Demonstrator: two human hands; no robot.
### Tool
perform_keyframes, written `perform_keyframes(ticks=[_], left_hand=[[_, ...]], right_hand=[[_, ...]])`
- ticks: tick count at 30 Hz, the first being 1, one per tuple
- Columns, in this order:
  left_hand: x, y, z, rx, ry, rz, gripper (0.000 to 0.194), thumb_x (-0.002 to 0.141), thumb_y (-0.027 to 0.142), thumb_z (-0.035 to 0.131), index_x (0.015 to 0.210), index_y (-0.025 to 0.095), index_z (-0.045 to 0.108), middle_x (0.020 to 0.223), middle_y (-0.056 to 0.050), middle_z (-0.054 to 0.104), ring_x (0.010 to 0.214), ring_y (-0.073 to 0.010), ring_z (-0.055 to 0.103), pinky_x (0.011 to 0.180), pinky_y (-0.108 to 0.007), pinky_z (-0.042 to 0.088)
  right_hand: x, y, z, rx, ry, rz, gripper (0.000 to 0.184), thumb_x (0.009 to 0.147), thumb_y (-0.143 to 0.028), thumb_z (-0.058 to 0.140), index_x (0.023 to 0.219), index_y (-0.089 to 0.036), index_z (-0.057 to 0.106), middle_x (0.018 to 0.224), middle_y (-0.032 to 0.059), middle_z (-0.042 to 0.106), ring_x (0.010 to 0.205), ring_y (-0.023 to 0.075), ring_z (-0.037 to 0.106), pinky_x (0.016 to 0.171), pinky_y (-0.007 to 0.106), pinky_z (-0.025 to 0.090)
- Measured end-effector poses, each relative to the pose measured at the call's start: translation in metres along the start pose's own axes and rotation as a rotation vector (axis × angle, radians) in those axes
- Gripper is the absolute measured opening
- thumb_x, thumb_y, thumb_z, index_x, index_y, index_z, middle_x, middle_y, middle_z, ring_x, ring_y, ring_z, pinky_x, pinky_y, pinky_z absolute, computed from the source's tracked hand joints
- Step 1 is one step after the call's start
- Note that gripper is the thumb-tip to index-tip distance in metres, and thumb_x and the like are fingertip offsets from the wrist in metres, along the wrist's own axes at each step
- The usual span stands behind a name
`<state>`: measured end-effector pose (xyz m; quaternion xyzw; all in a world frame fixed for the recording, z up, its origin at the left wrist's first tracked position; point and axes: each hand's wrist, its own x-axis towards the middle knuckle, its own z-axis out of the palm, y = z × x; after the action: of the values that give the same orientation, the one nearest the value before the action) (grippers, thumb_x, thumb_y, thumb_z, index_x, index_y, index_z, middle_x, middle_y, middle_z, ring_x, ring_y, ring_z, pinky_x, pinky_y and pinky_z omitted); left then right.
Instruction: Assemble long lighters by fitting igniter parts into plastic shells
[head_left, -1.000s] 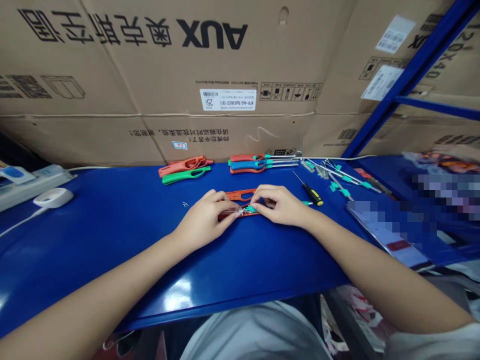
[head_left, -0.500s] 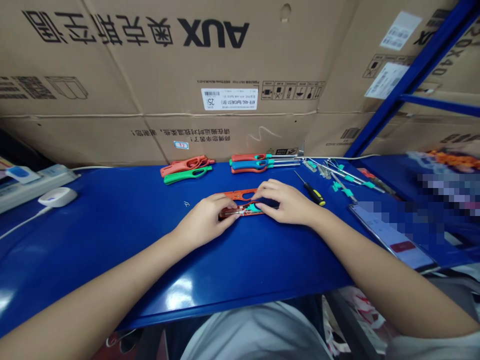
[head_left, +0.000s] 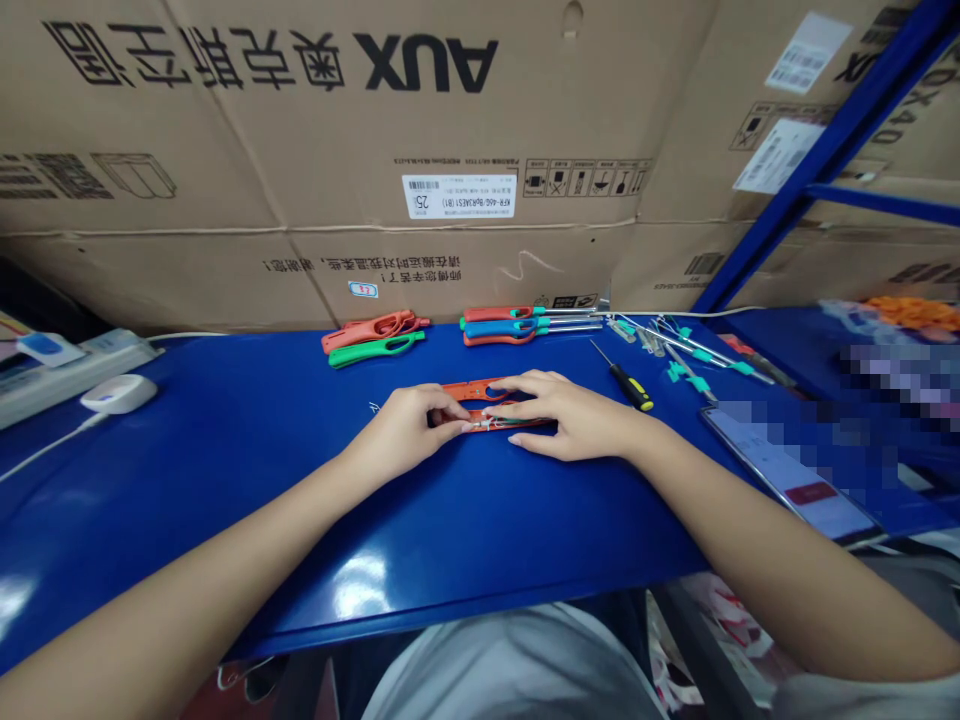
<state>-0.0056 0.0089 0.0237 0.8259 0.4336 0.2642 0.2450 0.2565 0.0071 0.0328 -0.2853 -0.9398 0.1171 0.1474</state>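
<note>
An orange lighter shell [head_left: 480, 390] lies open on the blue table [head_left: 225, 450], with its other half and small inner parts right in front of it. My left hand [head_left: 409, 430] pinches the left end of the near half, fingers curled together. My right hand [head_left: 566, 412] rests over the right part, fingers stretched forward and pressing down on it. The teal piece inside is mostly hidden under my right fingers.
Orange and green shells [head_left: 375, 338] and finished lighters [head_left: 510, 326] lie at the back by the cardboard boxes [head_left: 420, 150]. A screwdriver [head_left: 626, 380], metal tubes with teal tips [head_left: 690, 360], a phone [head_left: 795, 470] and a white device [head_left: 118, 393] also lie here.
My right hand has flattened and slid forward over the lighter half, covering the teal part. My left hand has shifted slightly right along the shell.
</note>
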Motion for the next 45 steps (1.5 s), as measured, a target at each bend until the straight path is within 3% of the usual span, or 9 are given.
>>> perform_keyframes(ticks=[6,12,16,20,23,25,31,35,45], left_hand=[[0.002,-0.002,0.0,-0.015,-0.001,-0.042,0.013,0.081,0.03,0.074,0.083,0.018,0.079,0.075,-0.003,0.071,0.058,-0.0123,0.057,0.056,-0.023,0.043],[0.001,-0.007,-0.001,0.0,-0.024,-0.025,0.018,0.083,0.034,0.071,0.088,0.019,0.08,0.079,-0.005,0.074,0.064,-0.0151,0.062,0.059,-0.025,0.045],[0.0,-0.007,-0.003,0.02,-0.01,-0.014,0.016,0.082,0.032,0.072,0.088,0.02,0.08,0.078,-0.004,0.073,0.062,-0.0143,0.062,0.058,-0.025,0.045],[-0.002,0.0,-0.007,0.07,0.013,0.07,0.02,0.083,0.036,0.072,0.095,0.021,0.08,0.089,-0.006,0.073,0.071,-0.0171,0.066,0.065,-0.027,0.051],[-0.004,0.007,-0.007,0.159,0.033,0.215,0.021,0.089,0.032,0.067,0.104,0.02,0.077,0.1,-0.008,0.073,0.091,-0.0222,0.067,0.082,-0.034,0.054],[-0.005,0.008,-0.003,0.187,0.003,0.32,0.021,0.093,0.028,0.061,0.109,0.021,0.075,0.109,-0.008,0.072,0.103,-0.0236,0.065,0.091,-0.037,0.053],[-0.007,0.0,0.011,0.142,-0.073,0.421,0.031,0.097,0.016,0.053,0.123,0.025,0.069,0.132,-0.009,0.065,0.121,-0.0236,0.061,0.106,-0.042,0.049],[-0.008,-0.004,0.015,0.138,-0.071,0.425,0.034,0.098,0.014,0.05,0.125,0.026,0.068,0.132,-0.009,0.065,0.121,-0.0233,0.062,0.106,-0.043,0.05],[-0.006,-0.003,0.015,0.166,-0.084,0.441,0.039,0.097,0.008,0.047,0.127,0.023,0.067,0.133,-0.01,0.064,0.124,-0.0238,0.06,0.105,-0.042,0.05]], right_hand=[[0.0,-0.003,0.0,-0.001,-0.051,0.008,0.045,0.093,-0.034,0.063,0.138,-0.032,0.06,0.156,0.0095,0.043,0.138,0.0306,0.043,0.113,0.056,0.033],[-0.001,-0.006,0.002,0.052,-0.12,0.107,0.048,0.092,-0.036,0.064,0.14,-0.033,0.058,0.16,0.0116,0.035,0.146,0.0358,0.035,0.115,0.061,0.029],[-0.001,-0.003,0.0,0.07,-0.065,0.085,0.051,0.093,-0.031,0.062,0.143,-0.032,0.054,0.161,0.0118,0.034,0.146,0.0339,0.034,0.116,0.059,0.029],[-0.002,0.006,-0.007,0.09,0.125,0.041,0.037,0.09,-0.018,0.061,0.126,-0.024,0.066,0.134,0.0125,0.059,0.126,0.0263,0.055,0.109,0.048,0.042],[-0.003,0.009,-0.012,0.146,0.13,0.083,0.017,0.089,-0.016,0.061,0.103,-0.02,0.071,0.104,0.0082,0.067,0.096,0.0206,0.063,0.089,0.036,0.051],[-0.003,0.008,-0.013,0.177,0.103,0.112,0.012,0.09,-0.018,0.061,0.097,-0.019,0.071,0.097,0.0066,0.067,0.087,0.0182,0.063,0.081,0.032,0.051],[0.002,0.001,-0.003,0.156,0.059,0.11,0.008,0.092,-0.018,0.06,0.094,-0.018,0.068,0.094,0.0047,0.068,0.076,0.0149,0.059,0.07,0.027,0.045],[0.003,0.002,0.001,0.124,0.069,0.119,0.008,0.092,-0.018,0.06,0.091,-0.019,0.068,0.089,0.0043,0.069,0.075,0.0157,0.06,0.067,0.026,0.042],[0.003,-0.002,-0.001,0.083,0.035,0.118,0.01,0.093,-0.016,0.058,0.096,-0.019,0.067,0.099,0.0058,0.071,0.084,0.0178,0.064,0.073,0.028,0.044]])
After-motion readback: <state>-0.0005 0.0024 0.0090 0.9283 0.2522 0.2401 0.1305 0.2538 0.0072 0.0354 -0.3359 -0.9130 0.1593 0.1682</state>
